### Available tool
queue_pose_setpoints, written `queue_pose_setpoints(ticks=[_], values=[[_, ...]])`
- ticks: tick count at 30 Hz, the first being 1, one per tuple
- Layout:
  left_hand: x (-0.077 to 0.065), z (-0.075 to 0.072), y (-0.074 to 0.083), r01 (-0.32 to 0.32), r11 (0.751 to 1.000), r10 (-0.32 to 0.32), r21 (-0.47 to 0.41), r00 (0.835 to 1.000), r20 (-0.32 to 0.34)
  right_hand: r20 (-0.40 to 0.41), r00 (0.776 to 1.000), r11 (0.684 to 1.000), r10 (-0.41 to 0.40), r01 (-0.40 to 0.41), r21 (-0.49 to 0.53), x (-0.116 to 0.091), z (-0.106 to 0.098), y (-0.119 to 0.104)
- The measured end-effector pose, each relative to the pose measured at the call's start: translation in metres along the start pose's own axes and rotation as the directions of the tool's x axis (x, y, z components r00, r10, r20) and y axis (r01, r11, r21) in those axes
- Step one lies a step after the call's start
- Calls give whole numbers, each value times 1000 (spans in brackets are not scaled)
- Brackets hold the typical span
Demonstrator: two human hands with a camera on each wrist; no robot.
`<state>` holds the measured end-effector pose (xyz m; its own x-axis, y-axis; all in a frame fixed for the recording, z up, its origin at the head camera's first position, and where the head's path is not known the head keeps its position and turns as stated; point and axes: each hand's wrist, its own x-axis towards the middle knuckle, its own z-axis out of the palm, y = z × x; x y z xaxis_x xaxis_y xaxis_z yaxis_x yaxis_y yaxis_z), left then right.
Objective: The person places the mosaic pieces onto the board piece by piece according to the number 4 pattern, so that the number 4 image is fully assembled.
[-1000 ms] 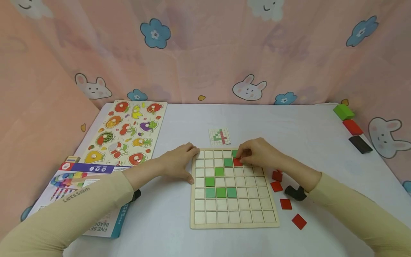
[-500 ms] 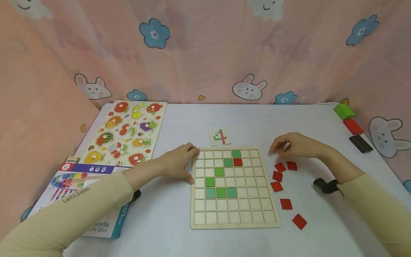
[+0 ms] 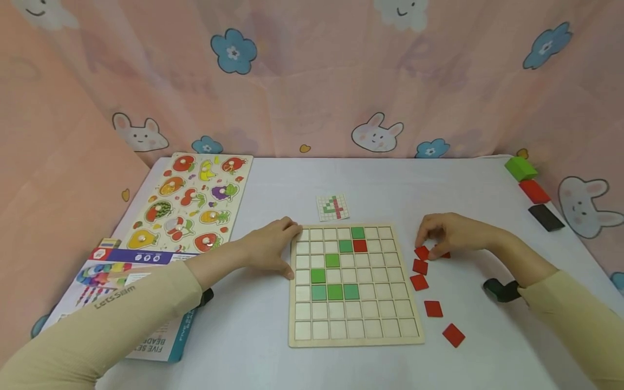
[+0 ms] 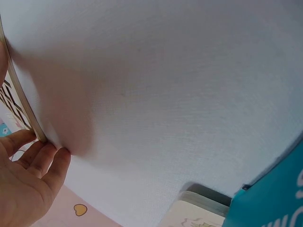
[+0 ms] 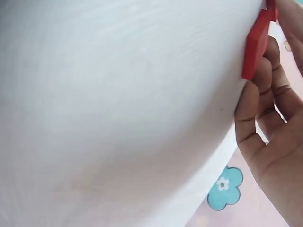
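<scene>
My left hand point(image 3: 267, 245) is spread along the left side of a wooden grid board point(image 3: 369, 327), fingers at its far left corner and thumb lower on the edge. Green tiles point(image 3: 332, 260) and one red tile point(image 3: 360, 246) fill some of its squares. Right of the board, my right hand point(image 3: 450, 233) pinches a loose red tile point(image 3: 421, 253) between thumb and finger. From the right wrist view, a red tile point(image 5: 256, 45) shows edge-on at the fingertips. Another red tile point(image 3: 446, 254) lies half hidden under that hand.
Several red tiles point(image 3: 433, 309) lie right of the board. Behind it is a small pattern card point(image 3: 333, 207). A fruit puzzle board point(image 3: 195, 203) and a boxed bead set point(image 3: 146, 336) are at left; green, red and black blocks point(image 3: 546, 218) sit at far right.
My right hand has left the red tile in the board, moved right and come down on a loose red tile, which has turned slightly. The left hand has stayed put.
</scene>
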<state>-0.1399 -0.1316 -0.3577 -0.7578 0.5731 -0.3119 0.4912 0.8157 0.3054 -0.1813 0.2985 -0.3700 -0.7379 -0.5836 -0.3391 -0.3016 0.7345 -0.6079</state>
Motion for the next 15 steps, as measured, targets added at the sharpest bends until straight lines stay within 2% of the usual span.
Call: queue_pose_setpoints(ticks=[9,15], values=[[0,0,0,0,1000,0,4,1000,3,39,999,1000,13,-13,3,5,-1,-10],[0,0,0,2,1000,-2,-4,1000,6,-58,998,999,-12,14,38,14,2,-30]])
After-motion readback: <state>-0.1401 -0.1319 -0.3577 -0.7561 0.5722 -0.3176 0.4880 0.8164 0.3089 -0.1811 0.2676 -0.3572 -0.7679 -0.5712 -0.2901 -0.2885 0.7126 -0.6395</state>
